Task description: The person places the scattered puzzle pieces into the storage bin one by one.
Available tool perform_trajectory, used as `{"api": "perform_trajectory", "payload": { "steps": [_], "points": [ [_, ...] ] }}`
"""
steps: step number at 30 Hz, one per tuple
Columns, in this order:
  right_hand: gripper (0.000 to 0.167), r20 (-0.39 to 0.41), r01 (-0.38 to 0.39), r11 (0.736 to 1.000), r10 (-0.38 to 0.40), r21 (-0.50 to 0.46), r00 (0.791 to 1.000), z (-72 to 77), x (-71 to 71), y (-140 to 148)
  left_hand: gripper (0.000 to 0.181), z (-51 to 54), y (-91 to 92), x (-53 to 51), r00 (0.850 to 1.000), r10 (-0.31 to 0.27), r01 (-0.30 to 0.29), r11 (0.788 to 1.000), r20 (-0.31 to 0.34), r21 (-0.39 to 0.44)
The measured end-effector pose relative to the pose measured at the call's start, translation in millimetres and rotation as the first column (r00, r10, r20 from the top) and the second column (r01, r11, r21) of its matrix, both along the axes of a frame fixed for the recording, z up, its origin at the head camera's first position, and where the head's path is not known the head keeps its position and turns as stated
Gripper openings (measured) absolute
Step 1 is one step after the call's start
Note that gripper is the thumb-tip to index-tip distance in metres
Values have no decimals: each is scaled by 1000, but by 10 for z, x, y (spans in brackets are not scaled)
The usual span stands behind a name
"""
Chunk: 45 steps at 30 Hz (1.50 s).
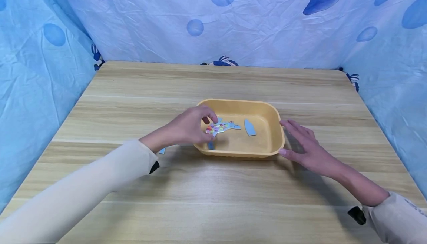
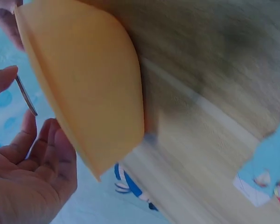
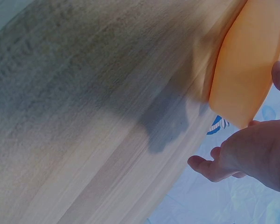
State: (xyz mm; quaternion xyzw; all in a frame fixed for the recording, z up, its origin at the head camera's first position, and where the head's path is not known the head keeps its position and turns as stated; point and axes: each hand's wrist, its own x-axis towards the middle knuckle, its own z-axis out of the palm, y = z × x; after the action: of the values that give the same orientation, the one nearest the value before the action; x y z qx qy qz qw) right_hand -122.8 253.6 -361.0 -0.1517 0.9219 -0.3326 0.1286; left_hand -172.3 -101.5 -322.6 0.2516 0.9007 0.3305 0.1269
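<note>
My left hand is over the left side of a yellow plastic tray, pinching a flat, irregular, multicoloured puzzle piece between thumb and finger. Edge-on, the same puzzle piece shows as a thin strip in the left wrist view. Inside the tray lie a light-blue puzzle piece and, near the left front, a small darker-blue piece partly covered by the hand. My right hand rests against the tray's right end, its fingers fairly straight and its thumb near the front corner.
A light-blue piece lies on the wooden table, mostly hidden by the left forearm; its printed surface shows larger in the left wrist view. A blue patterned curtain hangs round the table's back and sides.
</note>
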Motion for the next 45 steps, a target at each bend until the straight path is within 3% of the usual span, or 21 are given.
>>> {"api": "perform_trajectory", "payload": {
  "steps": [10,21,45],
  "points": [
    [81,1,2,1000,-2,-2,1000,-11,5,5,36,-33,230,-38,1000,6,-9,991,-24,-137],
    [80,-6,-4,1000,4,-2,1000,-18,0,5,37,-84,356,-43,999,29,-21,977,33,-211],
    [80,-5,-2,1000,2,2,1000,-14,-6,3,34,-202,487,-35,1000,-11,17,966,22,-256]
  ]
}}
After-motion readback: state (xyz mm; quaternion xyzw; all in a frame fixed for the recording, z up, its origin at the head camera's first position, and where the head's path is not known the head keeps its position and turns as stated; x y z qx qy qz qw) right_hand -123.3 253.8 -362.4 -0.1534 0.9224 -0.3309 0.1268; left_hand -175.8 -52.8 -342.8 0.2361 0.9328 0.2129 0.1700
